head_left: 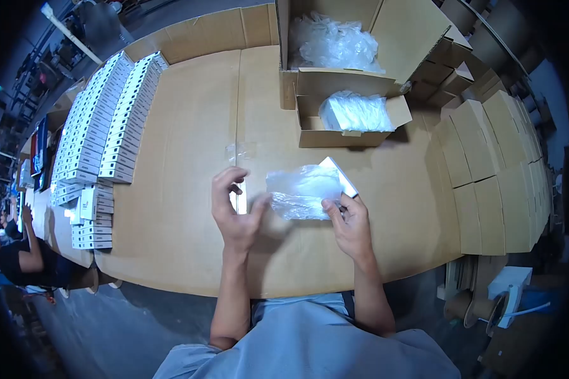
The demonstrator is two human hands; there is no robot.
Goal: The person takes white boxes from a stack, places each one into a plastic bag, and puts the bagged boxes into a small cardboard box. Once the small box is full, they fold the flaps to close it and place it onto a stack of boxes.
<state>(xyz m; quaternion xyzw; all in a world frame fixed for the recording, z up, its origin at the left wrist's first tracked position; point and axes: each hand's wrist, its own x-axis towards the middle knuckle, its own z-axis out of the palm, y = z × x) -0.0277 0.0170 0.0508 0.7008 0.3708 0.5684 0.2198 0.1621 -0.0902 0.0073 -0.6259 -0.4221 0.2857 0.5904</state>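
A cardboard-covered desk fills a workshop, with another person at far left. Stacks of brown cartons line its right side, and rows of small white boxes its left. At the back, a large open carton holds clear plastic wrap; before it, an open carton holds wrapped items. Over the desk's middle, the right hand grips a white box partly covered by a translucent bubble bag, the left hand open beside the bag
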